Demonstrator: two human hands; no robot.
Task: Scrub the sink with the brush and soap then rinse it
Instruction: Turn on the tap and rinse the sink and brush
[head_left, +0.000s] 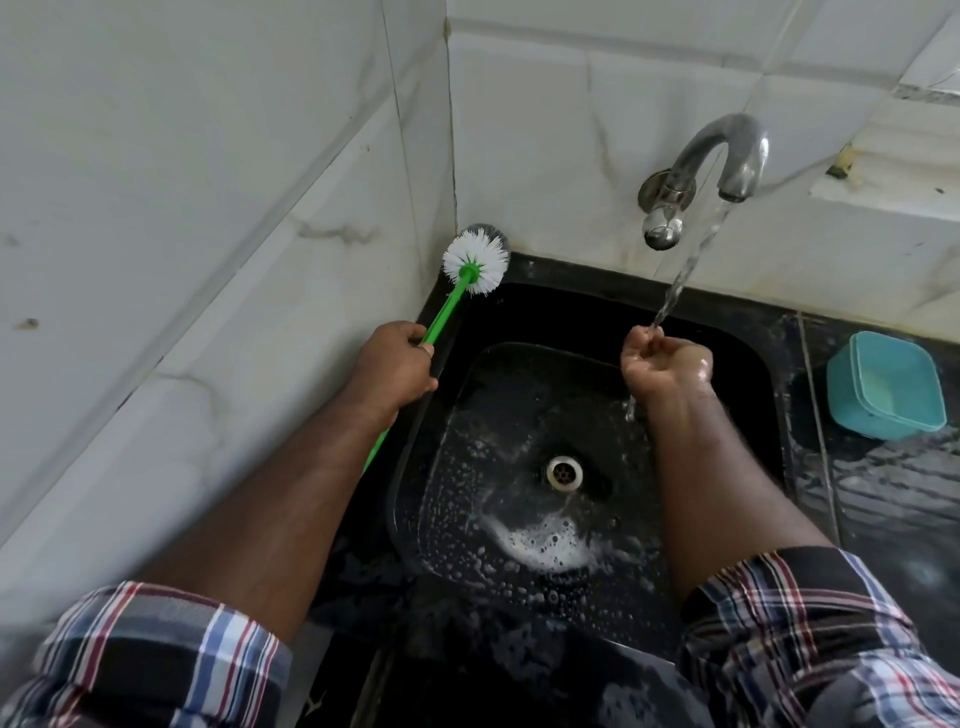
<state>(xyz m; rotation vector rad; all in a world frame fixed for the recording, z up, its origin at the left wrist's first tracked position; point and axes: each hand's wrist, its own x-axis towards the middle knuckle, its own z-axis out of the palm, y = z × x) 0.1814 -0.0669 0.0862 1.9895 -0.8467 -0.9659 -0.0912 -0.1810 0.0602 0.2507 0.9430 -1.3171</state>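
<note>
The sink (587, 332) sits under the tap (727, 150), and white soap foam (545, 540) lies near its drain (564, 472). The left hand (395, 364) wraps its fingers round the green brush (475, 257), held up by the sink's far left corner. The right hand (665, 364), fingers curled in a fist, blocks the water, so foam might not wash away and water could splash out.

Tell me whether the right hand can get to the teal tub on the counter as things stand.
Probably yes. The right hand holds nothing, its fingers curled under the tap's stream, and the teal tub sits just to its right on the counter with nothing between them.
</note>
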